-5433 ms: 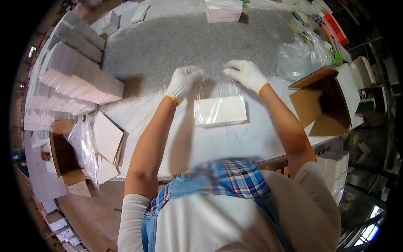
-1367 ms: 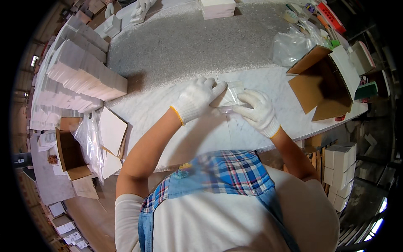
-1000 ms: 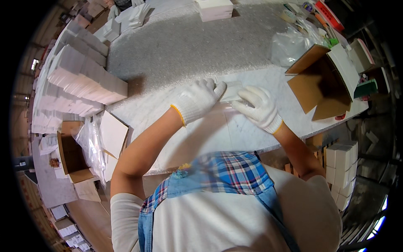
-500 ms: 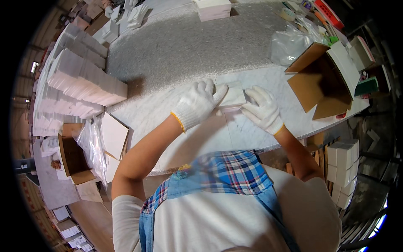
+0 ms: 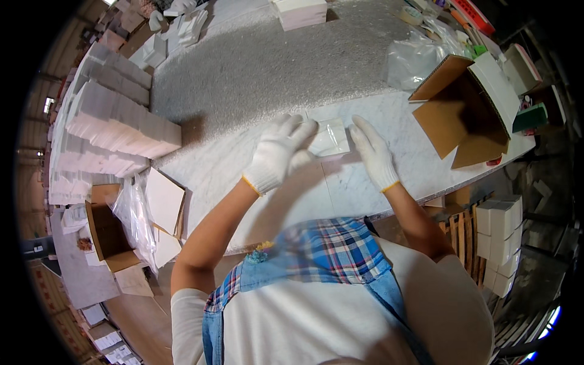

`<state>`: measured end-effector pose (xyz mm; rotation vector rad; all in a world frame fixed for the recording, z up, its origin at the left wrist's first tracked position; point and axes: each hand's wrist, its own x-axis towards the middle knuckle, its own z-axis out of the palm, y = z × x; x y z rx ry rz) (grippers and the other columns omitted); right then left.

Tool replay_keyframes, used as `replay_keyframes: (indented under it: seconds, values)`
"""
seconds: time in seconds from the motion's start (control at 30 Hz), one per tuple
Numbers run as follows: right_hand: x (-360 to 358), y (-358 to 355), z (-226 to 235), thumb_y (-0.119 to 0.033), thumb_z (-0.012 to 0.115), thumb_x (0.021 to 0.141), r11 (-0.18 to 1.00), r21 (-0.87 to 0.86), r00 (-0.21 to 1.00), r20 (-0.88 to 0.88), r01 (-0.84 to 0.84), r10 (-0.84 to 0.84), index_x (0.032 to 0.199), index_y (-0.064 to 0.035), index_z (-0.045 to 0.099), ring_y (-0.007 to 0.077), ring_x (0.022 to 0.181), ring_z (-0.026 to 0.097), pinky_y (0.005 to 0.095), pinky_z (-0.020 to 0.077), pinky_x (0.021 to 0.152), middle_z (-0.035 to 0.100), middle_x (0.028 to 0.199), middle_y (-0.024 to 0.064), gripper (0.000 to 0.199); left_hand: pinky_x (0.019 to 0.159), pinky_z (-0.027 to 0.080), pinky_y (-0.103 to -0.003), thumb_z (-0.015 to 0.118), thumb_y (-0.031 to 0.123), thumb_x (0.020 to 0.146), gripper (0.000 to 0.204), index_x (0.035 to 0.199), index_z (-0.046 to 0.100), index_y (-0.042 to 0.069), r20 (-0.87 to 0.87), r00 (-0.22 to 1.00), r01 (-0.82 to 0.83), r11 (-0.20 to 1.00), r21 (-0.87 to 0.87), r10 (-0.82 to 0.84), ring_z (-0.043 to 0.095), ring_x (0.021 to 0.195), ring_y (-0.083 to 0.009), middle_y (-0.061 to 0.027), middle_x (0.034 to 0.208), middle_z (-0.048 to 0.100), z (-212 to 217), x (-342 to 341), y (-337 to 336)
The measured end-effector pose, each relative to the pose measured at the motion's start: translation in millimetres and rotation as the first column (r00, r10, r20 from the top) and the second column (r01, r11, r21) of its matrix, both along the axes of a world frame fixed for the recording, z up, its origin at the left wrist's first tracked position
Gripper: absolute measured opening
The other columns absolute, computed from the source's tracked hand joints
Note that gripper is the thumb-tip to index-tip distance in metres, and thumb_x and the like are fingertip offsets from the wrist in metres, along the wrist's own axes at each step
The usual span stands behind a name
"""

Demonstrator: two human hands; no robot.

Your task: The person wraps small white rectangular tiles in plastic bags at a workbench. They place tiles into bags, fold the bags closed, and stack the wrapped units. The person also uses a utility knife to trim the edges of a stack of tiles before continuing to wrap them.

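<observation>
A small square pack of white tiles with a shiny, clear plastic surface lies on the pale marble slab in front of me. At its left end is my left hand, in a white knitted glove, its fingers reaching to the pack's edge and the thumb apart from them. My right hand, gloved the same way, stands along the pack's right side with fingers stretched out, a narrow gap between. Whether the left fingertips press on the pack is hard to see.
Tall rows of white tiles stand at the left, above an open carton with plastic film. On the right sit another open cardboard box and clear plastic bags. A white tile stack is at the far side.
My left fingers have slid off the pack's top to its left end. My right hand has turned more upright, fingers straighter and closer together beside the pack. The view has shifted slightly.
</observation>
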<state>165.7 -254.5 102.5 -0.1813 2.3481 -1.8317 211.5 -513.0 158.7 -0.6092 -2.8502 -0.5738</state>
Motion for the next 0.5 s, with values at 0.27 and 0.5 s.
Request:
replay_keyframes:
  seconds: [0.27,0.5]
  values:
    - [-35,-33,-11,-0.046,0.066,0.098,0.963,0.000,0.930,0.259,-0.269,0.260,0.147,0.0064,0.049,0.0273,0.128,0.059,0.0334,0.0459,0.107,0.062,0.138,0.0239,0.074,0.088,0.053,-0.037,0.069,0.058,0.095,0.084,0.145,0.051,-0.007,0.798,0.584,-0.671,0.644,0.369,0.151,0.063,0.099,-0.0156,-0.0138,0.116,0.069,-38,0,-30]
    - [-27,-30,-1,-0.031,0.076,0.093,0.923,-0.288,0.879,0.329,-0.254,0.345,0.142,0.0041,0.054,0.0185,0.116,0.063,0.0299,0.0509,0.098,0.068,0.126,0.0113,0.064,0.109,0.044,-0.036,0.072,0.057,0.089,0.083,0.139,0.059,-0.007,0.795,0.601,-0.723,0.482,0.495,0.084,0.059,0.126,-0.0257,-0.0198,0.134,0.065,-36,11,-17]
